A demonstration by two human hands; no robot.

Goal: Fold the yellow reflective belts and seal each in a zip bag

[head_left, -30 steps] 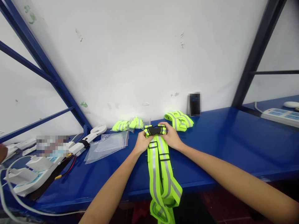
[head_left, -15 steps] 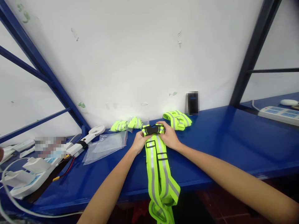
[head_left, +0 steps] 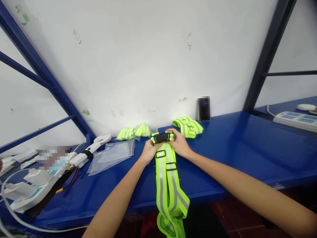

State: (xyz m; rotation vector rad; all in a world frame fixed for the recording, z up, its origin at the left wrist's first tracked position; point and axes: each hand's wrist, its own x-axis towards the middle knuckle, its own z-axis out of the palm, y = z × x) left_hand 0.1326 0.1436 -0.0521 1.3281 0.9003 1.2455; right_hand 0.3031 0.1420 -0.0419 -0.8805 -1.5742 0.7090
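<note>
I saw my left hand (head_left: 148, 152) and right hand (head_left: 180, 145) both closed on the black buckle (head_left: 162, 137), one at each end. They held it just above the blue bench (head_left: 235, 148), near its back edge. The yellow strap (head_left: 167, 178) ran from the buckle toward me across the benchtop, and its loops hung over the front edge.

The bench was glossy and stood against a white wall (head_left: 148, 59) with a few scuffs and green flecks. A blue post (head_left: 44, 71) slanted up on the left and a dark post (head_left: 268, 53) rose on the right.

A folded strap (head_left: 188, 126) lay just behind my right hand. Bagged straps (head_left: 135, 132) sat behind my left, with clear plastic bags (head_left: 111, 155) lying flat beside them. Further left were a small white fan (head_left: 95, 147) and some white boxes (head_left: 32, 185) with a cable. A power strip (head_left: 296, 118) lay far right.
</note>
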